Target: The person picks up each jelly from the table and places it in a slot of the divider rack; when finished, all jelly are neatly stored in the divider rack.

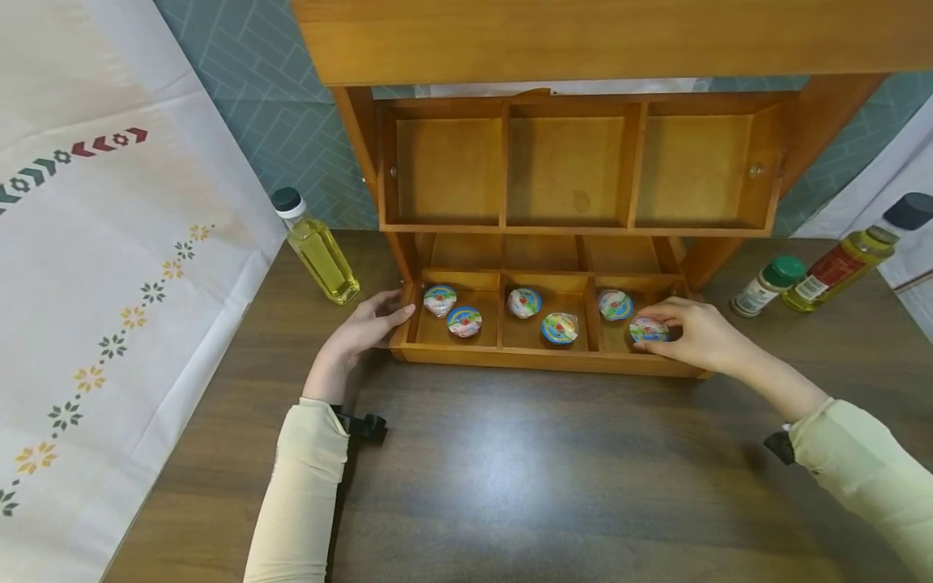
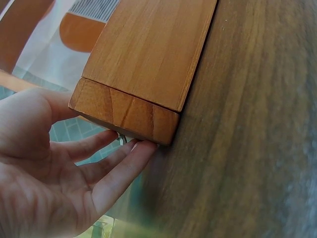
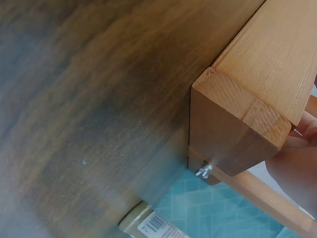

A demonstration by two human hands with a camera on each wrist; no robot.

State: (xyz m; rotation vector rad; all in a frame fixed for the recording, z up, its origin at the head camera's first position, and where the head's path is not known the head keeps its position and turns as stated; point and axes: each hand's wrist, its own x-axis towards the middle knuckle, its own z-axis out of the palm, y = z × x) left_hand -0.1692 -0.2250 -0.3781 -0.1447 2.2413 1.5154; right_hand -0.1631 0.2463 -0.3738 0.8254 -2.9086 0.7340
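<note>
In the head view, my right hand pinches a small lidded cup between thumb and fingers, in the right compartment of the wooden shelf's bottom tier. Another cup sits just behind it. Two cups stand in the middle compartment, one behind the other. The left compartment also has two, a rear cup and a front cup. My left hand holds the bottom tier's left front corner, thumb over the rim, fingers against the outer side. The right wrist view shows only part of my right hand.
The shelf's upper tier and top board overhang the bottom tier. An oil bottle stands left of the shelf. To its right are a green-capped jar and a dark-capped bottle. A patterned cloth hangs at left.
</note>
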